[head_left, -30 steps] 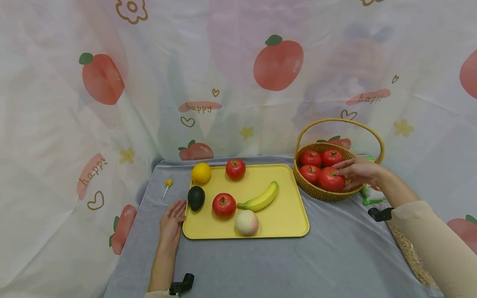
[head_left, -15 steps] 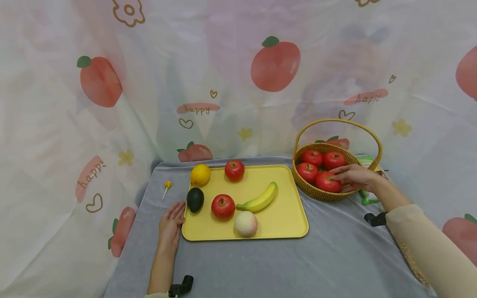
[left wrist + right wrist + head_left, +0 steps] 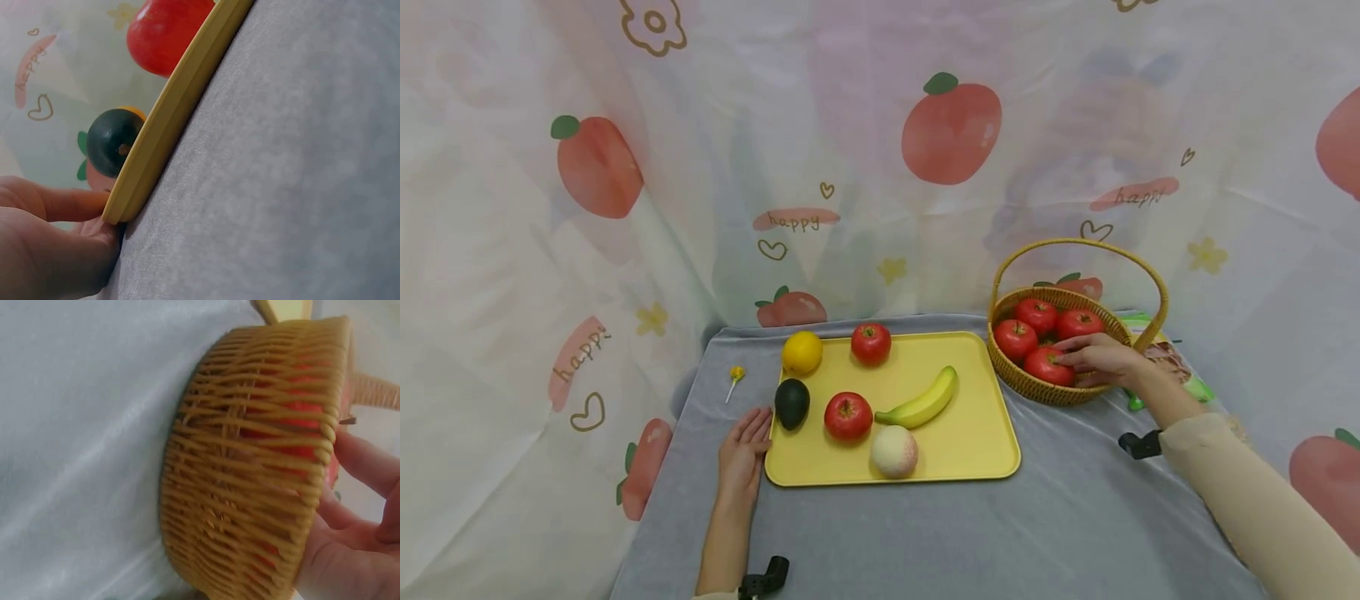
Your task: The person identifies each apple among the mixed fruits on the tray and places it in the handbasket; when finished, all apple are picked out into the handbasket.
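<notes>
Though partly behind wicker [image 3: 250,456] — right grip [image 3: 1105,360] on fruit [image 3: 1045,367], pinch unclear; left grip [image 3: 743,450] uncurled.

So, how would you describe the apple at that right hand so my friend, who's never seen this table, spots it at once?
On the grey cloth, find the wicker basket with the tall handle, right of the yellow tray. It holds four red apples. Yours is the front apple, lowest of the four in the head view, with the right hand reaching over it.
</notes>
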`<state>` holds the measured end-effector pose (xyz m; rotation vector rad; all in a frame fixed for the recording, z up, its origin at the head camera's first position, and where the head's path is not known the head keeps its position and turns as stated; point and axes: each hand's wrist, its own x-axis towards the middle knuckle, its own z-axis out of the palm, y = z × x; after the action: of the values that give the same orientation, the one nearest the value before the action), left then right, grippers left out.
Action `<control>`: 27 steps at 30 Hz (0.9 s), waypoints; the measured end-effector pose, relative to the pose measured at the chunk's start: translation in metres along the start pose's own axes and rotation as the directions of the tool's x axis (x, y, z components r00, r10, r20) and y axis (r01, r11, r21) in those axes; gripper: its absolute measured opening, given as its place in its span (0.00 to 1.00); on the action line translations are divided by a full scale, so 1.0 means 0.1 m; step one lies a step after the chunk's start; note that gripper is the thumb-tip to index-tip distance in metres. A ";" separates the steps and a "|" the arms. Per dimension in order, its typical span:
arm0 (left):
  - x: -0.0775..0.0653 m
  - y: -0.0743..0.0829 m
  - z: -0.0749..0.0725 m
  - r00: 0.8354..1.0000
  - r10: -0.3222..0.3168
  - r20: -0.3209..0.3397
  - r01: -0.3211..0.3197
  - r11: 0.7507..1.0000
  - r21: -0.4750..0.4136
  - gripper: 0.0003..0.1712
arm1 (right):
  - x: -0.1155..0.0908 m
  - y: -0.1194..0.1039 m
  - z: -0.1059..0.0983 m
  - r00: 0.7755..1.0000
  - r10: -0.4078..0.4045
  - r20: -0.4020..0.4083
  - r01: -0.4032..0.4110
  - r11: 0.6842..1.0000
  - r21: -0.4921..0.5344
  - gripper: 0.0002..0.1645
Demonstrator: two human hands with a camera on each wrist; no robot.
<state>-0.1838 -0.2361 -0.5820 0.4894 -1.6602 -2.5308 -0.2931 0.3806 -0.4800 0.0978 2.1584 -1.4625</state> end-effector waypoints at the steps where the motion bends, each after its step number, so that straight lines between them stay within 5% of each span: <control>1: 0.00 0.00 0.00 1.000 -0.001 0.000 0.001 1.000 -0.002 0.43 | 0.01 0.01 0.02 1.000 0.001 -0.003 -0.001 1.000 0.000 0.37; 15: 0.01 -0.01 0.00 1.000 0.005 0.007 -0.005 1.000 -0.023 0.43 | 0.09 -0.02 0.33 0.981 -0.027 -0.190 0.023 0.999 -0.023 0.41; 27: 0.01 -0.01 -0.01 1.000 0.018 -0.002 -0.018 1.000 -0.015 0.42 | -0.01 -0.15 0.37 0.974 -0.058 -0.220 0.043 0.996 -0.074 0.37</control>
<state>-0.1844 -0.2364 -0.5830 0.4731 -1.6361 -2.5278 -0.2831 0.3418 -0.4769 0.1917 2.4040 -1.4639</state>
